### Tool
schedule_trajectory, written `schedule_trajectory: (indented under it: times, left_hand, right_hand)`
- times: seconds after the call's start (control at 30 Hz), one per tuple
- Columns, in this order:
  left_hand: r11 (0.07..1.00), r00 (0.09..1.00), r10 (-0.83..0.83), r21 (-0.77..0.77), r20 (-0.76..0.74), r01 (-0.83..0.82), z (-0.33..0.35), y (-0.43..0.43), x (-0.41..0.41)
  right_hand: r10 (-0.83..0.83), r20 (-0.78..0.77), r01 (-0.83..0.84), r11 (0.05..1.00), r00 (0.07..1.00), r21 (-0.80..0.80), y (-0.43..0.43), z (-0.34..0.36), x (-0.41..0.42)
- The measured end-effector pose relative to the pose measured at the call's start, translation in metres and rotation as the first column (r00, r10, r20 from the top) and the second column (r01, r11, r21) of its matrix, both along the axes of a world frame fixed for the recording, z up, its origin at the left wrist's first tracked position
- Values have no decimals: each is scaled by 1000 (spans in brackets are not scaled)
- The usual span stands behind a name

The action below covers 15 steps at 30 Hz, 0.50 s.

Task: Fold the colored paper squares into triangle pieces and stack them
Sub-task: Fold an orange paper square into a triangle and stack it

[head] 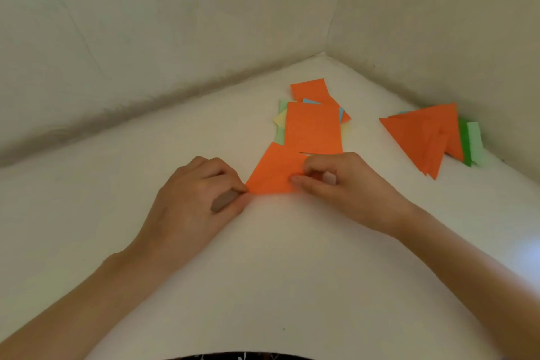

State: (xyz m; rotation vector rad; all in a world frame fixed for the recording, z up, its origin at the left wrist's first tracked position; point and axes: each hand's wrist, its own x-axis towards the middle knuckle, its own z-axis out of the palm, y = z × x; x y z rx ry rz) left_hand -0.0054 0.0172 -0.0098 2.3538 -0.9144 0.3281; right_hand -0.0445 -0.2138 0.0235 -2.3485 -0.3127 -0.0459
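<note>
Together, left hand (198, 194), right hand (347, 184), one square (274, 171)

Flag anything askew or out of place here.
The unfolded squares pile is skewed: green, yellow and blue corners poke out under the orange top sheet. The folded triangle stack is staggered too. Nothing looks torn.

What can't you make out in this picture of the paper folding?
Head view only:
The orange paper being folded: its right corner, under the right hand.
Unfolded pile: sheet count, covered by the top orange square.
Triangle stack: piece count, overlapping layers.
</note>
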Motion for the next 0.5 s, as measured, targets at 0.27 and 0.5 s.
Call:
schedule_trajectory:
  times: [0.27, 0.5]
  left_hand:
    - [993, 997, 63, -98, -39, -67, -1, -1, -1]
    - [976, 975, 150, -131, -167, -173, -3, -2, 3]
  right_hand:
    - [-144, -66, 141, 989, 987, -49, 15, -6, 27]
    - [-173, -33, 166, 976, 984, -140, 19, -9, 33]
